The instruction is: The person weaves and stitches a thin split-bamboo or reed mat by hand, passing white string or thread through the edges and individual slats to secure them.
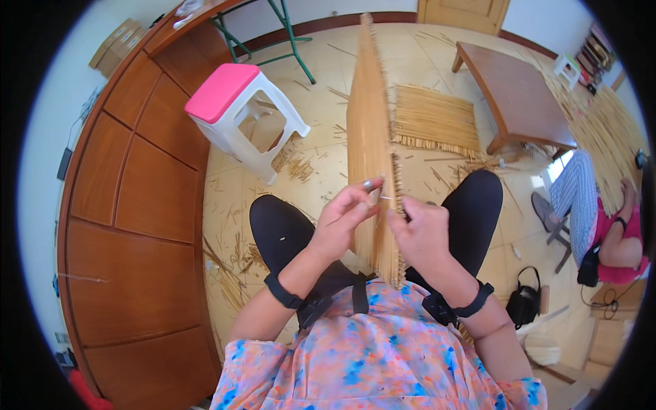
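Observation:
A tan mat of straw or reed stalks [369, 123] stands on edge between my knees, its bristly cut ends along the right side. My left hand [345, 217], with a ring on one finger, is closed with thumb and fingertips at the mat's edge. Opposite it, my right hand [425, 231] is curled closed against the bristly side. A small dark bit shows by its fingers, too little to name. Between the two hands a short thin white piece [387, 198] lies across the edge; I cannot tell whether it is thread or something stiffer.
Another straw mat [437, 117] lies on the floor ahead, near a low brown table [512, 96]. A white stool with a pink seat [222, 93] stands left, before a wooden cabinet [137, 239]. Loose stalks [232, 273] litter the floor. At right, another person's hand [627, 195] touches long stalks.

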The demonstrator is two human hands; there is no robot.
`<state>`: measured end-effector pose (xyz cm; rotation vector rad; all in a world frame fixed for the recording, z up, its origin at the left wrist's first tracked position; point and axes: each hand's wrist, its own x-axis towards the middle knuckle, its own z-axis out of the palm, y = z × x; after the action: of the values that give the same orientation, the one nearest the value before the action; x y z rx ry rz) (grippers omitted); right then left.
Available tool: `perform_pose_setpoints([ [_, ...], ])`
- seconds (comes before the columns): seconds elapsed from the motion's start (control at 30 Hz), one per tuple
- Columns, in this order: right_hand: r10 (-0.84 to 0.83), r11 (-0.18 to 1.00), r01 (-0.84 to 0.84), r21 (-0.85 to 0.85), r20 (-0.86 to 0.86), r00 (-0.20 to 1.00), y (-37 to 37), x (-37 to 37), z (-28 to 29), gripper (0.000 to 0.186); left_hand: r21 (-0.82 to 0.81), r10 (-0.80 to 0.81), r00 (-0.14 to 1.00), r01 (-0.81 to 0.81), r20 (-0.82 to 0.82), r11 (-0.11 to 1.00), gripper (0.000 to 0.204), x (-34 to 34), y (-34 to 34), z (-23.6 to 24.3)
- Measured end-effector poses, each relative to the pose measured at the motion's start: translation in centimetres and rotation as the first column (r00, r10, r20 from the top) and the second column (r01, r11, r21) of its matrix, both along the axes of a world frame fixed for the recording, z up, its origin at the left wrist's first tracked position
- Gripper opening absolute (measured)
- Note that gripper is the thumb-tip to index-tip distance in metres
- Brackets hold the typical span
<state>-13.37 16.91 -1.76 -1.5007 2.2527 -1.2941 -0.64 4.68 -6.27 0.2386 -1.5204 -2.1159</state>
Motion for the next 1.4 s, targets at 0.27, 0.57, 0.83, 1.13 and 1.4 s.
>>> perform_pose_setpoints([
  [0.27, 0.104, 0.974, -0.11, 0.201, 0.038, 0.994, -2.6, 3.4, -3.5, 0.022, 0.278, 0.177, 0.981, -0.191, 0.075, 0.941, 0.005, 4.5, 0.6, -4.1],
  [0.57, 0.436, 0.899, -0.431, -0.075, 0.238, 0.868, -1.1, 4.7, -4.6, 0.059, 0.281, 0.345, 0.938, -0.331, -0.003, 0.901, 0.003, 7.4, 0.6, -5.3],
  [0.83, 0.648, 0.736, -0.674, -0.067, 0.359, 0.672, -0.8, 3.5, -5.8, 0.073, 0.213, 0.546, 0.818, -0.575, 0.184, 0.79, 0.006, 8.9, 0.5, -5.3],
  [1.13, 0.695, 0.663, -0.741, -0.107, 0.457, 0.555, -1.1, 2.0, -6.6, 0.075, 0.172, 0.551, 0.806, -0.587, 0.215, 0.791, 0.011, 8.0, 0.4, -4.8],
  [1.4, 0.589, 0.767, -0.637, -0.078, 0.479, 0.651, -0.2, 1.1, -6.0, 0.076, 0.201, 0.484, 0.874, -0.484, 0.053, 0.852, 0.005, 4.7, 1.4, -4.7],
])
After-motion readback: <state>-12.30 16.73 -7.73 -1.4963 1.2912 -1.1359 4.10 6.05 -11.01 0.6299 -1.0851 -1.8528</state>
